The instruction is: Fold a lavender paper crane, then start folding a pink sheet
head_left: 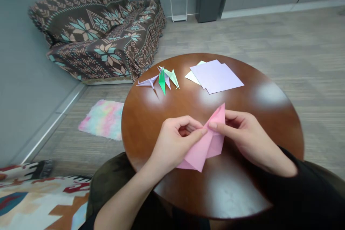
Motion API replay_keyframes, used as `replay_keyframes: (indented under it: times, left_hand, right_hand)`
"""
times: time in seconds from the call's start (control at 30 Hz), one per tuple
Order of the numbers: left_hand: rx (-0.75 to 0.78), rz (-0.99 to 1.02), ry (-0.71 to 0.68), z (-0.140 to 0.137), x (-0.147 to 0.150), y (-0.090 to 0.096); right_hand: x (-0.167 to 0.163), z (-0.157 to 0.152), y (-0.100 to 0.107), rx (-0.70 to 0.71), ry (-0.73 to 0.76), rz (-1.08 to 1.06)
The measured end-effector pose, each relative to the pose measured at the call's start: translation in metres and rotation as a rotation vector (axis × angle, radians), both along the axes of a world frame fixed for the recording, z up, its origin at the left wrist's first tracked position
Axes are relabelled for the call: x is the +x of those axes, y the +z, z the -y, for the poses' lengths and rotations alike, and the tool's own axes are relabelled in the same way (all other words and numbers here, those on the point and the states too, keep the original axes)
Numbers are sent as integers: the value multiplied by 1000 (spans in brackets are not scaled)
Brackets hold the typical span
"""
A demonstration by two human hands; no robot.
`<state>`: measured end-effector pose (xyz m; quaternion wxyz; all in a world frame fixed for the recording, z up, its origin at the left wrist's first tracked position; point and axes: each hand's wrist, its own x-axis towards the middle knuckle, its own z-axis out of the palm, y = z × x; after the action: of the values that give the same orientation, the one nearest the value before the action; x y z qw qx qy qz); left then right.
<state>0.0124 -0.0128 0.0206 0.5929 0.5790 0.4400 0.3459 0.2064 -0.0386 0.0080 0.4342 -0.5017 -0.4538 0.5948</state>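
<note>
A sheet of pink origami paper [201, 152], partly folded with a pointed tip standing up, is held between both hands above the near half of the table. My left hand [175, 140] pinches its left edge between thumb and fingers. On the other side, my right hand [245, 133] grips the paper near the upper tip, its thumb on the front face and the fingers behind. The lower flaps hang open toward me. Part of the paper is hidden by my left hand.
The round brown table [145, 122] bears several folded paper cranes [161, 81] at the far left and a stack of lilac and pale green paper sheets [218, 77] at the far right. Beyond stand a covered sofa [107, 32] and a fluffy rug [104, 118].
</note>
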Motion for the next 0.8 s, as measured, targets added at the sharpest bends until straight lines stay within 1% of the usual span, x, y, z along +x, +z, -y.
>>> replay_keyframes:
  times: [0.1,0.27,0.47,0.53,0.7,0.8]
  left_hand:
    - [-15,0,-10,2,-2,2]
    - [-8,-13,-9,1,-6,5]
    - [-34,-67,-36,1,-9,7]
    - [-19,-86,-67,1,-9,8]
    - [1,-128,-192,0,-8,8]
    - [-3,-186,-256,-4,-14,10]
  right_hand:
    - [0,0,-1,12,-24,-10]
    - [0,0,-3,38,-16,-49]
    - [1,-2,-7,123,-128,-65]
    - [0,-2,-5,139,-126,-49]
    - [-4,0,0,178,-25,-2]
    - [-3,0,0,254,-53,30]
